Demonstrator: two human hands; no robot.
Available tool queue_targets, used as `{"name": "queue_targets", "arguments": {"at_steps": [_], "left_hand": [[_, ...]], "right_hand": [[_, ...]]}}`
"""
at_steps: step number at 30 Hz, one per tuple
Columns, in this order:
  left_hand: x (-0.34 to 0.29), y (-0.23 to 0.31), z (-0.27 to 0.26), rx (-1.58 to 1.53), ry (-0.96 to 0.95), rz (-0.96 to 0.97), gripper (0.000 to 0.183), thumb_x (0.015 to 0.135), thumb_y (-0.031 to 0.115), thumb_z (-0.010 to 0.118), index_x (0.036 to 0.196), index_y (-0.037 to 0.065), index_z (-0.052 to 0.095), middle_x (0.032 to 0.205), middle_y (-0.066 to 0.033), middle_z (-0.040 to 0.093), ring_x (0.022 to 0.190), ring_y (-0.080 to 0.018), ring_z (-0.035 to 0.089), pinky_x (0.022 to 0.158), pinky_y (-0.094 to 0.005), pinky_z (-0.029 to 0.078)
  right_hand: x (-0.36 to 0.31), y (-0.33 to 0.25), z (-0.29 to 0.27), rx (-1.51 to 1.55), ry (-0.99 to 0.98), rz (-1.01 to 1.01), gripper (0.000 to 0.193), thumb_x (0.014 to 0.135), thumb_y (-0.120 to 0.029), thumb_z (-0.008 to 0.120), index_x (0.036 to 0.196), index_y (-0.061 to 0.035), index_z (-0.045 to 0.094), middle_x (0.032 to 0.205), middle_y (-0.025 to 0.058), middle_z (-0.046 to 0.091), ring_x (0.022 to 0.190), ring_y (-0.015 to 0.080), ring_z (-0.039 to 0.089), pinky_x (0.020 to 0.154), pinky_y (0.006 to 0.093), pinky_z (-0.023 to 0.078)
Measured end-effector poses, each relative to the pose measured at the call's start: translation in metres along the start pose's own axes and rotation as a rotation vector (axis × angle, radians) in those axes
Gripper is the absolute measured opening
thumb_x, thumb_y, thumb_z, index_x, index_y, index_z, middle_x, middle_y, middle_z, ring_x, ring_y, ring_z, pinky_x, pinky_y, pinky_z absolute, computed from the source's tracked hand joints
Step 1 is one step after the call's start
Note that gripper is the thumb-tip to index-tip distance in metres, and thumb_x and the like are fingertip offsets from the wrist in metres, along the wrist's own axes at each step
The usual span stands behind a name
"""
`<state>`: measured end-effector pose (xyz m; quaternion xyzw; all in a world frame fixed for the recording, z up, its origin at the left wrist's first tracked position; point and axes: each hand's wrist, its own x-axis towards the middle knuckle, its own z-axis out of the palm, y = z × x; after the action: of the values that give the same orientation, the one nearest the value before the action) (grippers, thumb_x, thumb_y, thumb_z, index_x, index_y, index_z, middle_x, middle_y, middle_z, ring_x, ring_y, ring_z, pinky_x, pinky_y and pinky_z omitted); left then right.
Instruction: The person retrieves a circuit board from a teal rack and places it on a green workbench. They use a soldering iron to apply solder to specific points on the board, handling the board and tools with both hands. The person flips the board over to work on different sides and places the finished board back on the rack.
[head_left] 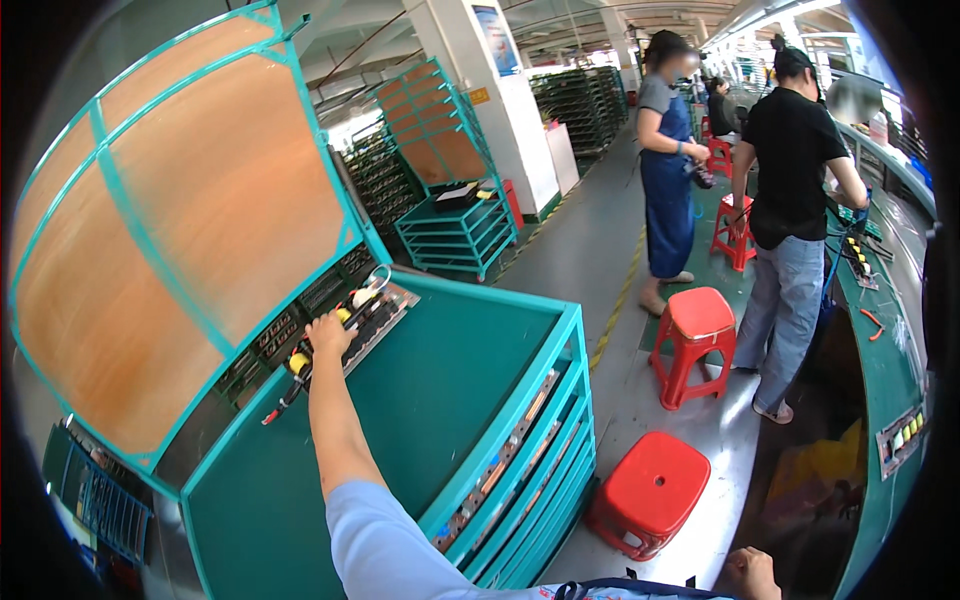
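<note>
One circuit board (380, 317) already sits on the cart (450, 350) under my bent left fingers (322, 326); more boards (904, 440) lie on the counter (885, 375); right fingers (740, 562) curled, either grip unclear.

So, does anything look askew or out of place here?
Nothing looks plainly spilled or broken. Two untidy spots: on the bench, an orange tool lies loose beside pale scraps; on the cart, a lead sticks out past the left end of the board under the left hand, not tucked in.
</note>
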<state>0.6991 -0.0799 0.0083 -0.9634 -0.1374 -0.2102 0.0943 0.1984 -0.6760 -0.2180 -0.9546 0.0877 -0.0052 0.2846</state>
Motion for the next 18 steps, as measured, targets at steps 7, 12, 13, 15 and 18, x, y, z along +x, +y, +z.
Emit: {"name": "queue_targets", "arguments": {"at_steps": [7, 12, 13, 15, 18], "left_hand": [[0.023, -0.019, 0.030, -0.271, -0.186, 0.012, 0.057, 0.078, 0.047, 0.049, 0.123, 0.013, 0.045, 0.111, -0.0146, 0.055, 0.105, -0.0287, 0.051, 0.088, -0.0407, 0.038], [-0.020, 0.008, 0.005, 0.020, -0.134, 0.185, 0.086, 0.065, 0.051, 0.064, 0.132, 0.011, 0.028, 0.126, -0.0160, 0.039, 0.114, -0.0317, 0.041, 0.093, -0.0423, 0.033], [-0.029, 0.000, 0.011, -0.009, -0.060, 0.167, 0.086, 0.063, 0.040, 0.071, 0.132, 0.011, 0.027, 0.126, -0.0148, 0.036, 0.115, -0.0316, 0.038, 0.095, -0.0458, 0.028], [-0.030, -0.006, 0.026, -0.008, -0.012, 0.121, 0.084, 0.064, 0.036, 0.072, 0.131, 0.011, 0.028, 0.127, -0.0149, 0.035, 0.115, -0.0320, 0.036, 0.094, -0.0474, 0.027], [-0.025, -0.001, 0.052, -0.029, 0.059, 0.144, 0.077, 0.067, 0.027, 0.071, 0.130, 0.010, 0.028, 0.126, -0.0159, 0.033, 0.115, -0.0346, 0.033, 0.093, -0.0506, 0.027]], "right_hand": [[0.009, 0.001, 0.000, -0.085, -0.128, 0.110, 0.027, 0.070, 0.002, 0.051, 0.097, -0.0024, 0.056, 0.090, 0.0190, 0.059, 0.082, 0.0323, 0.058, 0.071, 0.0372, 0.046], [0.019, 0.013, 0.023, -0.098, -0.039, 0.070, 0.018, 0.060, -0.009, 0.066, 0.076, -0.0030, 0.063, 0.069, 0.0117, 0.059, 0.065, 0.0264, 0.059, 0.061, 0.0348, 0.048], [0.024, 0.010, 0.025, -0.107, -0.046, 0.056, 0.018, 0.060, -0.010, 0.067, 0.077, -0.0029, 0.063, 0.069, 0.0117, 0.059, 0.065, 0.0263, 0.059, 0.062, 0.0343, 0.048], [0.031, 0.004, 0.022, -0.133, -0.048, 0.049, 0.020, 0.060, -0.011, 0.067, 0.078, -0.0032, 0.063, 0.071, 0.0114, 0.060, 0.067, 0.0256, 0.060, 0.064, 0.0330, 0.048], [0.023, -0.004, 0.019, -0.067, -0.043, 0.130, 0.020, 0.060, -0.011, 0.068, 0.078, -0.0033, 0.063, 0.072, 0.0109, 0.060, 0.068, 0.0252, 0.060, 0.064, 0.0329, 0.049]]}}
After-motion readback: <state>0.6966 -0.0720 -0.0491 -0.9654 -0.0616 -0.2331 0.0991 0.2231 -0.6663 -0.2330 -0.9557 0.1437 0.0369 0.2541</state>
